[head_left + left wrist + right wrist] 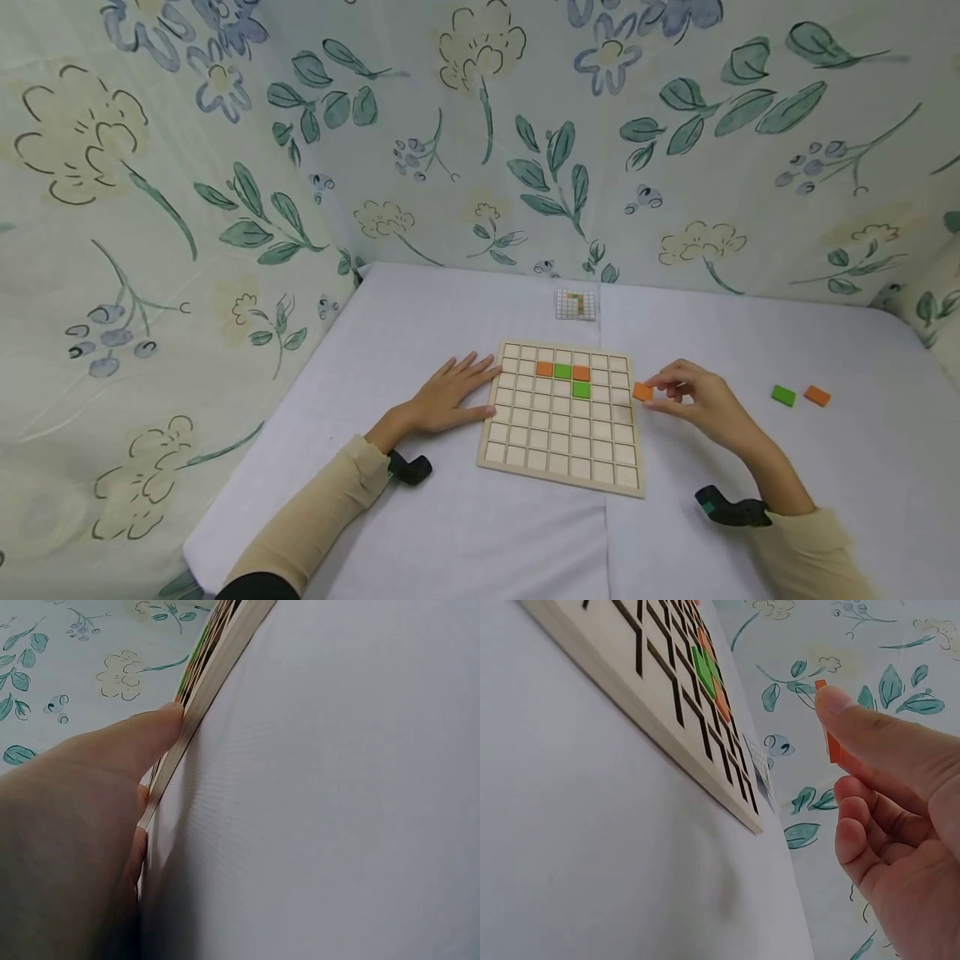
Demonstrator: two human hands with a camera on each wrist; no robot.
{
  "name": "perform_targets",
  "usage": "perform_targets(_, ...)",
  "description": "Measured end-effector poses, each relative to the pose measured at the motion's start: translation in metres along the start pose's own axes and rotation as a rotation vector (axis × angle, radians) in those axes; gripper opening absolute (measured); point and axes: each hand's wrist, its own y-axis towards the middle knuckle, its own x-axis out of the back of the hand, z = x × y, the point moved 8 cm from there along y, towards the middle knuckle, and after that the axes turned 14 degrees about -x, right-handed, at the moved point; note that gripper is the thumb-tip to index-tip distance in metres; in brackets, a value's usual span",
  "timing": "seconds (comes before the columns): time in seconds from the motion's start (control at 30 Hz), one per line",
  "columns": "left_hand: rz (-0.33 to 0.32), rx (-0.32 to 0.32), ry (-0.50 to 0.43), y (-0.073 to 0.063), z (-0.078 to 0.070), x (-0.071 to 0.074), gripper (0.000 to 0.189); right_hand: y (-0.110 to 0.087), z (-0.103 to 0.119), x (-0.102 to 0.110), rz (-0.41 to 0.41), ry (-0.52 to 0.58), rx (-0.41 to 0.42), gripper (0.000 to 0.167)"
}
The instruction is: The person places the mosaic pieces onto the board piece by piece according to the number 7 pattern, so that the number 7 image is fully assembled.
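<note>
A wooden grid board (558, 425) lies on the table, its squares mostly plain. Near its far side sit an orange tile (544, 368), a green tile (562, 372) and another orange tile (581, 373) in a row, with a second green tile (581, 389) just below the right one. My left hand (447, 398) rests flat with fingers spread, fingertips and thumb at the board's left edge. Between thumb and index finger my right hand (697, 395) pinches an orange tile (829, 742), held at the board's right edge in the head view.
A small pattern card (575, 305) with a coloured grid lies beyond the board. To the right of my right hand are a loose green tile (783, 396) and an orange tile (817, 396). Floral cloth (480, 192) hangs behind the white-covered table (525, 542).
</note>
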Motion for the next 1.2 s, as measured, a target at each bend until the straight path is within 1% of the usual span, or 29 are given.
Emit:
perform_targets(0.3,-0.016,-0.014,0.005,0.001,-0.001,0.002,0.076,0.014,0.015,-0.027,0.1,0.052,-0.003,0.024)
perform_targets(0.47,-0.007,-0.003,0.013,0.001,0.001,0.0,0.076,0.018,0.021,-0.043,0.154,0.075,0.004,0.027)
perform_targets(0.67,-0.002,0.007,0.001,0.0,0.002,-0.001,0.077,0.021,0.027,-0.061,0.205,0.114,0.011,0.026)
perform_targets(0.9,-0.011,0.002,-0.005,-0.001,0.001,0.0,0.077,0.022,0.028,-0.074,0.24,0.142,-0.013,0.025)
perform_targets(1.03,-0.01,0.001,-0.005,-0.001,0.001,-0.001,0.077,0.022,0.03,-0.079,0.249,0.12,-0.024,0.025)
perform_targets(1.2,-0.009,0.003,-0.004,-0.001,0.001,0.0,0.077,0.023,0.03,-0.082,0.232,0.089,-0.04,0.022)
